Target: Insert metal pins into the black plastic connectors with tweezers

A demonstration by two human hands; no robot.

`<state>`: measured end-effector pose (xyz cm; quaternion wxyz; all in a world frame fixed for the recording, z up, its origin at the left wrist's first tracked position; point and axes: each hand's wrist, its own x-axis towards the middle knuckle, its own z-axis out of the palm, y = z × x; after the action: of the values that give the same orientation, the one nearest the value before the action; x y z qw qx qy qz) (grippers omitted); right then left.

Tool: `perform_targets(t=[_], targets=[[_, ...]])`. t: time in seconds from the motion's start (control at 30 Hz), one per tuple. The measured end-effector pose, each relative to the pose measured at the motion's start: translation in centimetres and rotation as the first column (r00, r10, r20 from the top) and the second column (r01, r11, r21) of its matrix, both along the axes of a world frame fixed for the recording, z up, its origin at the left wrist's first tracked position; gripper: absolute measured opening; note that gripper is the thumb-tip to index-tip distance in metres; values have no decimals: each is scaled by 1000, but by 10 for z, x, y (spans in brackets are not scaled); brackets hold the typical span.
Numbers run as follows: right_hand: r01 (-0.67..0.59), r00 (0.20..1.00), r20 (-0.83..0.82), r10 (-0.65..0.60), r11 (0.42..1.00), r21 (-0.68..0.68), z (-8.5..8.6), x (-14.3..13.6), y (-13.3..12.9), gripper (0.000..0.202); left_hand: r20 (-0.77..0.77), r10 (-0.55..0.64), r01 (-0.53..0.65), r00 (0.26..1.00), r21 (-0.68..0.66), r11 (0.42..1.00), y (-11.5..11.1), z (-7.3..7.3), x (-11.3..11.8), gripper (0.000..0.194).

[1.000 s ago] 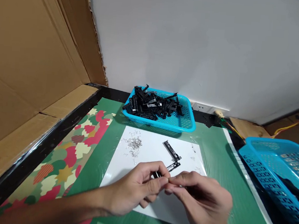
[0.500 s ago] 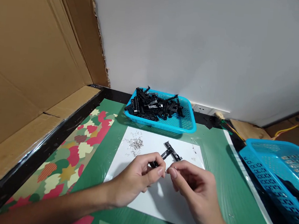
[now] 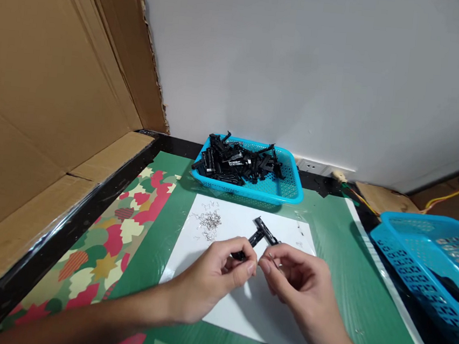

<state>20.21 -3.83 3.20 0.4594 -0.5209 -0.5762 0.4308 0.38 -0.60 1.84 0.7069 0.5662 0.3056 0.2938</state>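
Note:
My right hand [image 3: 300, 279] is closed in a pinch, with a thin bent metal wire piece [image 3: 274, 261] sticking out between thumb and forefinger. Close beside it, my left hand [image 3: 226, 266] has thumb and forefinger pressed together; whatever lies between them is hidden. Just beyond both hands, black plastic parts [image 3: 266, 230] rest on a white sheet [image 3: 242, 208], one crossing toward the left hand and partly covered by it. Farther left on the sheet lies a loose pile of small bent wire pieces [image 3: 210, 221].
A blue basket [image 3: 292, 191] heaped with black plastic parts [image 3: 234, 161] stands against the wall. Another blue basket [image 3: 401, 242] is at the right, dark parts inside. Cardboard [image 3: 57, 58] walls off the left side. A plug [image 3: 338, 175] with wires sits in a socket strip at the back.
The wire piece in my right fingers has turned and now shows more of its length. Both hands have shifted only slightly, and the view has moved a little.

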Motion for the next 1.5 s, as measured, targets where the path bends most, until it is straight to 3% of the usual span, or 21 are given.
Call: perform_targets(t=[0.23,0.4,0.7,0.9,1.2,1.5], targets=[[159,955,232,-184,980,120,-1,40,9,27,-146,-90,87,985,-31,996,-5,3,-6,47],[120,934,338,-111,993,-4,-7,68,9,33,-257,-152,171,954,52,984,-7,8,-3,47],[25,920,390,30,990,-136,-22,43,-10,40,-291,-241,256,926,15,966,-2,5,-2,34],[12,910,414,17,998,-67,-22,39,-9,39,-301,-254,265,919,-2,964,-2,8,-2,29],[-45,861,503,-73,975,219,-32,37,-14,18,-299,-261,267,918,-19,963,-1,9,-1,28],[-78,815,568,-113,951,301,-41,42,-18,17,-304,-251,269,919,18,963,1,13,-3,33]])
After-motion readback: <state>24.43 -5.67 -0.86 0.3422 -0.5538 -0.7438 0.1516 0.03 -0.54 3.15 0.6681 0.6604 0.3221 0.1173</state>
